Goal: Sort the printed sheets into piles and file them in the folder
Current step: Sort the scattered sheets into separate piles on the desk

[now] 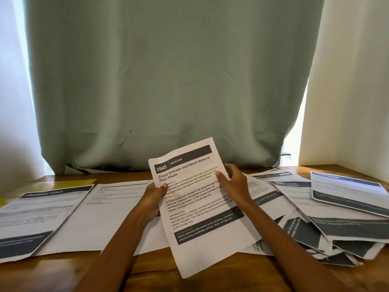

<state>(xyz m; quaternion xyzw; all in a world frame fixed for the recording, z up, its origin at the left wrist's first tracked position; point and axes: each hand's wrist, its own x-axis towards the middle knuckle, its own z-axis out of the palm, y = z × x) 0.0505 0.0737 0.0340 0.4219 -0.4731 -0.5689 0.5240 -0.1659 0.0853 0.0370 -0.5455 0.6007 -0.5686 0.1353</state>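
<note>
While raised above the wooden worktop [147,268], tilted clockwise: sheet 2945 [202,207], headed "BEDROOM", long axis running from near edge to far edge, header bar at the far end, leaning right. Pinched at its left edge by the left hand [154,196], thumb on the printed face; gripped at its right edge by the right hand [233,183], thumb likewise on top. Flat on the worktop at left, two sheets side by side: the "DRESSING TABLE" sheet [40,218] and a plainer sheet [105,213]. Behind these, a yellow folder [84,181] edge. At right, a loose overlapping heap of printed sheets [328,220], too tangled to count. Beyond, a grey-green curtain [174,81] between pale drapes.
</note>
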